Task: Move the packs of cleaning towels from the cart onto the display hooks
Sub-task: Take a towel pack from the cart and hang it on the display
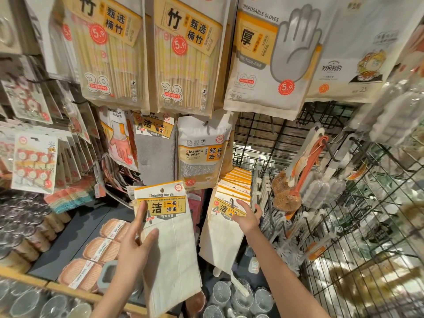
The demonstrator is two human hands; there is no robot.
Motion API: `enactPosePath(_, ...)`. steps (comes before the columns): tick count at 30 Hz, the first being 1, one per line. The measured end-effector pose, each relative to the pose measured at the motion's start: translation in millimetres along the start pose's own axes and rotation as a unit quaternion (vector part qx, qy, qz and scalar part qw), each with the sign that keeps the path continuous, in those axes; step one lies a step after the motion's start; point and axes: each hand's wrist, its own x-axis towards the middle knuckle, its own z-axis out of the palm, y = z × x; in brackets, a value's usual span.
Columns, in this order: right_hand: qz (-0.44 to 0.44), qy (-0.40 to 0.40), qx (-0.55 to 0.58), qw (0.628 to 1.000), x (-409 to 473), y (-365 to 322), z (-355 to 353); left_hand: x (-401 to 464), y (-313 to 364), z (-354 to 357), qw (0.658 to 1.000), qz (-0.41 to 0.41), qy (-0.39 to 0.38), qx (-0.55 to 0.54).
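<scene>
a big wire rack (358,226) fills the right side, with brushes (296,166) hanging on it. up top hang two big packs of bamboo chopsticks (185,53), side by side, and next to them a big white pack of throw-away gloves (270,56) with a grey hand drawn on it. under those hangs a pack marked cleaning sponge (202,154), and just left of it a grey cloth pack (156,148).

low down on the left is a dark shelf (68,244) with pink soap boxes (98,251) lying on it.

the pack of cleaning towels (169,239) is white with a yellow label. it is up in the air in front of the shelf, below the grey cloth pack. the left hand (135,246) holds it at its left edge, thumb on the front and fingers behind, pinching it.

to the right, a row of the same towel packs (231,203) hangs on a hook, one behind the other. the front pack hangs down long and white. the right hand (247,216) is spread out flat, and its fingers touch the yellow label of that front pack.

the two hands are apart, with a dark gap between the held pack and the hanging row.
</scene>
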Motion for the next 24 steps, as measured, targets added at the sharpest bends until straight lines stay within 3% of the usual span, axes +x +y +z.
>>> enactPosePath(5,-0.089,0.003,-0.006,0.996,-21.4,-7.6,-3.7,-0.6,-3.5,11.1,1.0,-0.005,-0.012,-0.02)
enactPosePath(7,-0.131,-0.039,0.013,0.99,-33.1,-15.3,-6.0,-0.6,-5.9,18.7,0.999,-0.005,-0.027,-0.03)
enactPosePath(12,-0.143,-0.177,0.113,0.967,-61.4,-22.3,-5.7,-3.6,-13.5,44.1,0.996,-0.013,-0.083,-0.04)
enactPosePath(19,-0.13,-0.097,0.061,0.985,-57.4,11.5,-11.6,0.1,-31.9,79.7,0.981,-0.063,-0.181,-0.017)
enactPosePath(24,-0.12,-0.061,0.086,0.987,-48.8,33.1,-27.7,12.9,-41.2,107.0,0.966,-0.08,-0.244,0.021)
